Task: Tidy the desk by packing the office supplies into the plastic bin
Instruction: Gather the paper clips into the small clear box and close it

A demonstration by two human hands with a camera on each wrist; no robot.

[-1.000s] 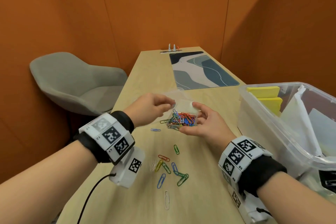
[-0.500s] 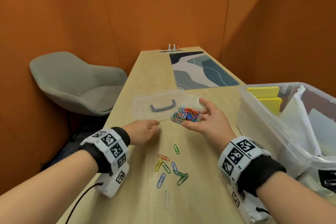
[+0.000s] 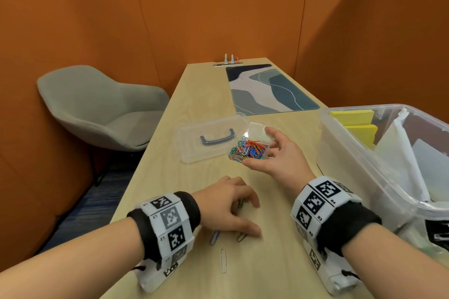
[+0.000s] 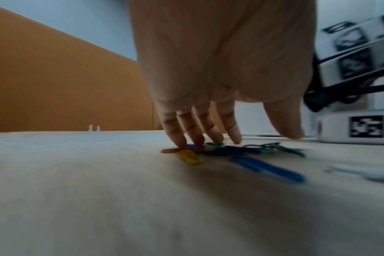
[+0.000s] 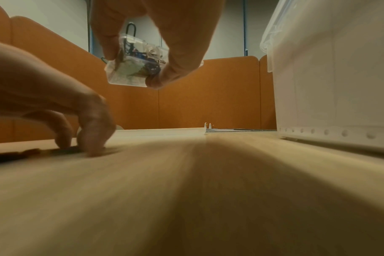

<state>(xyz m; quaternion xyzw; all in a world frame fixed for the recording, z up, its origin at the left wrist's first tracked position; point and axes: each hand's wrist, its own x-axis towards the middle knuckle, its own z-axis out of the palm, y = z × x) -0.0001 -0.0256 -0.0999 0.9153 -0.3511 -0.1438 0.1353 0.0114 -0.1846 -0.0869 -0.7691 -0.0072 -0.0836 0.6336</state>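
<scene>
Left hand [image 3: 227,206] dropped onto scattered coloured paper clips [image 4: 210,152], fingers [image 4: 175,136] pressing.

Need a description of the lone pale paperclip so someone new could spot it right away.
Start at the light wood desk and find the left hand, fingertips down on a scatter of coloured clips. Just nearer the camera than that hand lies the white paperclip, lengthwise and on its own. Unlike the blue clip and dark green clip beside the hand, it touches nothing.
</scene>
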